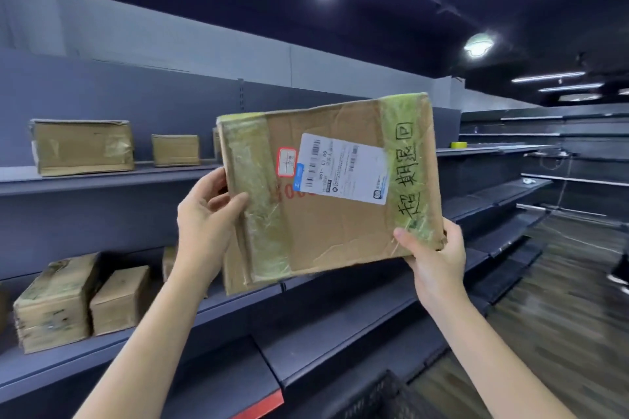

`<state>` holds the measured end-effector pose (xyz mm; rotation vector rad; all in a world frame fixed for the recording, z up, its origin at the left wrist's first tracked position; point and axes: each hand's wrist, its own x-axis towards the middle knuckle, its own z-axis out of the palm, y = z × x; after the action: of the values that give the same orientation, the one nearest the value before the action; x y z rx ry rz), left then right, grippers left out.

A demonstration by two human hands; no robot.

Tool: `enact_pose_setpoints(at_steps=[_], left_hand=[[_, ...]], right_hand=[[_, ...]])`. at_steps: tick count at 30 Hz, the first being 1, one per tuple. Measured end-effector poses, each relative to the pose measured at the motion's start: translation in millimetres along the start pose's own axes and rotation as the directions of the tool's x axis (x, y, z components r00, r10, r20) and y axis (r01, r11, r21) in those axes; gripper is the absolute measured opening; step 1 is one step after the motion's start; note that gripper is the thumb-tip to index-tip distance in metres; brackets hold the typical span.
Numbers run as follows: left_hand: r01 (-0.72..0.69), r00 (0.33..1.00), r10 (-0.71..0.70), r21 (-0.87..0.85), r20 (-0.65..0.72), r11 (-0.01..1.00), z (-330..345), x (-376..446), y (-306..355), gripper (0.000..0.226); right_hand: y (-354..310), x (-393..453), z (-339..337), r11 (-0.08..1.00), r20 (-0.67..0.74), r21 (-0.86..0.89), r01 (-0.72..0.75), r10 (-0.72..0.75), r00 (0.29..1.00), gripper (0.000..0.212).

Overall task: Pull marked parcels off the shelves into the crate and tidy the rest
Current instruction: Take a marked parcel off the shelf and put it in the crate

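Your left hand and right hand hold a flat cardboard parcel up in front of the shelves, clear of any shelf board. Your left hand grips its left edge, thumb laid across the taped front, the other fingers hidden behind. Your right hand pinches the lower right corner, thumb on the front, fingers curled underneath. You have the parcel tilted, its right end higher than its left. Greenish tape bands run across both ends of the face; a white shipping label sits in the middle, a small red-bordered sticker just to its left, and black handwritten characters run along the right tape band.

Behind the parcel, on the upper shelf, a large box and a small box stand apart. On the lower shelf two more boxes sit side by side at the left. A dark crate shows at the bottom edge, between your forearms. A roll of yellow-green tape lies on a far shelf to the right.
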<state>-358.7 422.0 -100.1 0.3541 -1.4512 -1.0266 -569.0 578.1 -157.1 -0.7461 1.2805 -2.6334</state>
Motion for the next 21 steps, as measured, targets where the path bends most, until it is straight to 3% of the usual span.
enact_pose_setpoints(at_steps=[4,6,10,11,13,15,18,21], left_hand=[[-0.039,0.952,0.051,-0.046,0.3,0.998,64.6,-6.0,0.0,0.075],[-0.029,0.935,0.058,-0.089,0.349,0.996,101.9,-8.8,1.5,0.083],[0.068,0.965,-0.025,-0.157,0.261,0.985,185.9,-24.3,-21.5,0.082],[0.112,0.97,-0.078,-0.14,0.228,0.984,204.7,-32.4,-31.0,0.083],[0.286,0.945,-0.247,-0.175,0.213,0.942,308.6,-67.8,-56.6,0.088],[0.355,0.933,-0.32,-0.293,0.163,0.888,333.6,-86.1,-68.8,0.091],[0.319,0.937,-0.348,-0.47,0.027,0.823,351.4,-88.8,-81.0,0.078],[0.238,0.959,-0.282,-0.467,-0.026,0.852,350.5,-79.7,-82.4,0.04]], right_hand=[[-19.7,28.0,-43.1,0.984,-0.2,0.174,0.029,0.006,0.98,0.058],[-30.4,46.9,-68.0,0.961,-0.253,0.274,0.027,0.045,0.966,0.059],[-54.5,82.2,-126.6,0.937,-0.292,0.348,0.02,0.088,0.952,0.059],[-56.3,92.0,-139.8,0.934,-0.314,0.356,0.023,0.096,0.944,0.059],[-71.6,142.4,-211.7,0.933,-0.356,0.358,0.028,0.109,0.928,0.058],[-66.4,158.0,-221.2,0.92,-0.373,0.392,-0.018,0.177,0.911,0.057],[-56.8,166.5,-227.4,0.925,-0.326,0.374,-0.061,0.192,0.926,0.052],[-49.5,167.3,-237.8,0.936,-0.236,0.334,-0.111,0.197,0.951,0.042]])
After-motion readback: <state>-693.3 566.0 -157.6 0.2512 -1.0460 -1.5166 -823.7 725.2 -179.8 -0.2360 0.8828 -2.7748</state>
